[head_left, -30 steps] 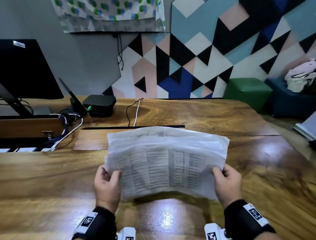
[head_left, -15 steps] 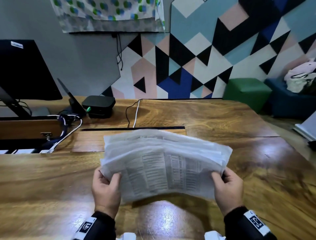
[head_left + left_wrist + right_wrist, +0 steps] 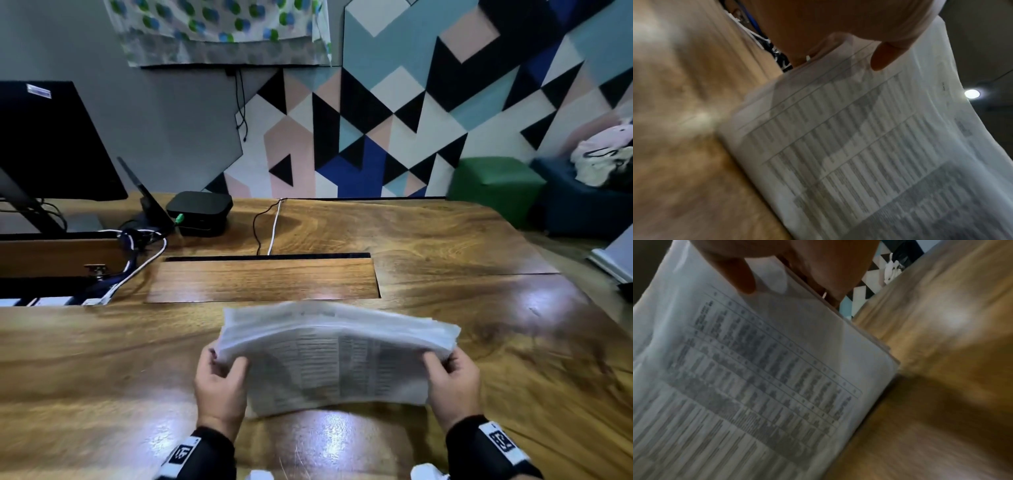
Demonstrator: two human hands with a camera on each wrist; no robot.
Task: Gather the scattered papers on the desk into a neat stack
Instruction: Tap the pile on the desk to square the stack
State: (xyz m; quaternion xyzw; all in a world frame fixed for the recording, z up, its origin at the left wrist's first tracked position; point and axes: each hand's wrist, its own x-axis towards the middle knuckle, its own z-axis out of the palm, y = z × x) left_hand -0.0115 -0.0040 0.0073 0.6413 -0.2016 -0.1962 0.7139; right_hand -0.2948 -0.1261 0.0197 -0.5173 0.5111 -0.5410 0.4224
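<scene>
A bundle of white printed papers (image 3: 337, 356) is held upright on its lower edge on the wooden desk (image 3: 102, 359), printed tables facing me. My left hand (image 3: 219, 380) grips the bundle's left side, thumb in front. My right hand (image 3: 452, 380) grips the right side the same way. In the left wrist view the papers (image 3: 869, 154) fill the right half, with my thumb (image 3: 885, 55) pressed on the top sheet. In the right wrist view the papers (image 3: 756, 369) fill the left, my thumb (image 3: 740, 277) on the front and the sheet edges lined up along the right.
A black monitor (image 3: 51, 144) and cables (image 3: 137, 260) sit at the back left, next to a small black box (image 3: 198, 212). A desk hatch (image 3: 263, 279) lies just beyond the papers. A green stool (image 3: 496, 185) and blue seat stand past the desk's right edge.
The bundle has come down and toward me, its top edge tilting lower. The fanned sheets have closed up into a tighter stack. Both hands keep their grip.
</scene>
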